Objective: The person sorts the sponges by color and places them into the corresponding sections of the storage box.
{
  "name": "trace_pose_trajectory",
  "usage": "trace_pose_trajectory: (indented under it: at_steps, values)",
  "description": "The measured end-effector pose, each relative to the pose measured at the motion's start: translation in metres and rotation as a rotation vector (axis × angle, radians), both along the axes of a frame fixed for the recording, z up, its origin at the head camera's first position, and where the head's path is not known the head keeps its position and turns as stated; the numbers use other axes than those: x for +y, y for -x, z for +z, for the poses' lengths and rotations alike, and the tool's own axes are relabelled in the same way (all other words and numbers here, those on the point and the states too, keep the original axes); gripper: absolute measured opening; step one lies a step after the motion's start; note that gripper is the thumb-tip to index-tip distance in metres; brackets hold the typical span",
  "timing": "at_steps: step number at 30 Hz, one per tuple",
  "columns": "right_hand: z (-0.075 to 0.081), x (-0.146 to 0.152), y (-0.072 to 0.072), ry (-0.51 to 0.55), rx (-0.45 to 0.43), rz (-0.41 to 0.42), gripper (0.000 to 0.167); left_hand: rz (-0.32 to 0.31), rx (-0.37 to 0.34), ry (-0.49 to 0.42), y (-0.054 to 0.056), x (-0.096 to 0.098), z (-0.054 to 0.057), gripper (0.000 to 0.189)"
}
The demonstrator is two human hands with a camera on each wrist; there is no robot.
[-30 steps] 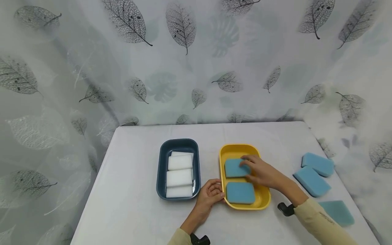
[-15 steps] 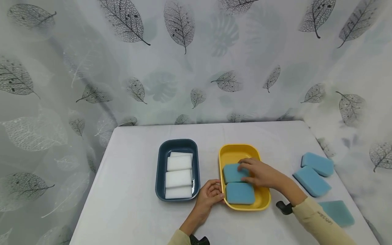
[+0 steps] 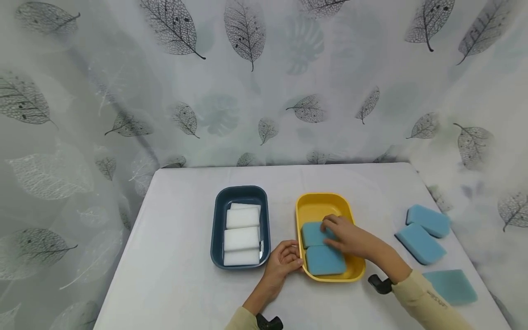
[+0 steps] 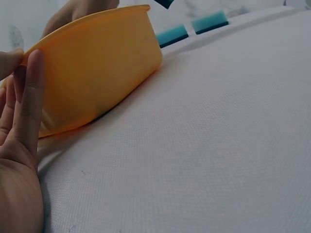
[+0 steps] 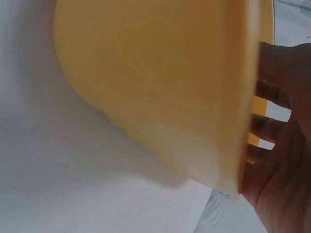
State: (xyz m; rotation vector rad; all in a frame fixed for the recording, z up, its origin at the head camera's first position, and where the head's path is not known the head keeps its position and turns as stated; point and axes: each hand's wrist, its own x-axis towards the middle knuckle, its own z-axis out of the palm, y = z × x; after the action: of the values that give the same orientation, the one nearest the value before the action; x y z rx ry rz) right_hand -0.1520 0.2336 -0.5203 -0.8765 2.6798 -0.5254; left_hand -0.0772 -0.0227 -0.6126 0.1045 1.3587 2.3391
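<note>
In the head view my left hand (image 3: pixel 281 263) holds the left wall of a yellow tray (image 3: pixel 358 271). Up close in the left wrist view, its thumb is over the rim and its fingers lie along the outer wall. Reaching in over the opposite rim, my right hand (image 3: pixel 349 236) grips the right end of a blue sponge (image 3: pixel 312 233) with curled fingers; part of that sponge is hidden beneath them. A second blue sponge (image 3: pixel 326 261) lies flat in front of it, edge against edge. The right wrist view shows the tray wall hiding the right fingertips.
A dark blue tray (image 3: pixel 213 229) with several white sponges (image 3: pixel 241 239) stands to the left. On the table's right side lie blue sponges (image 3: pixel 420 244) and a paler, greenish-blue one (image 3: pixel 451 287). A leaf-patterned curtain (image 3: pixel 264 91) hangs behind the table (image 3: pixel 165 256).
My right hand has drawn the farther sponge toward me, up against the nearer one, which now sits slightly turned. My left hand has stayed on the tray.
</note>
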Motion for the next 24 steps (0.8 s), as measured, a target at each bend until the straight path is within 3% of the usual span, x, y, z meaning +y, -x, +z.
trace_pose_trajectory:
  at_steps: [5,14,24]
  values:
    - [0.001,-0.002,-0.006,-0.016,-0.035,-0.039,0.027,0.001,-0.004,0.0,0.0,0.0,-0.001,0.062]
    - [-0.002,-0.011,-0.023,0.047,-0.084,-0.192,0.039,-0.001,-0.01,-0.006,-0.001,0.004,0.001,0.063]
    - [-0.014,-0.021,-0.029,0.087,-0.011,-0.253,0.039,0.005,-0.012,0.006,-0.001,0.002,0.0,0.061]
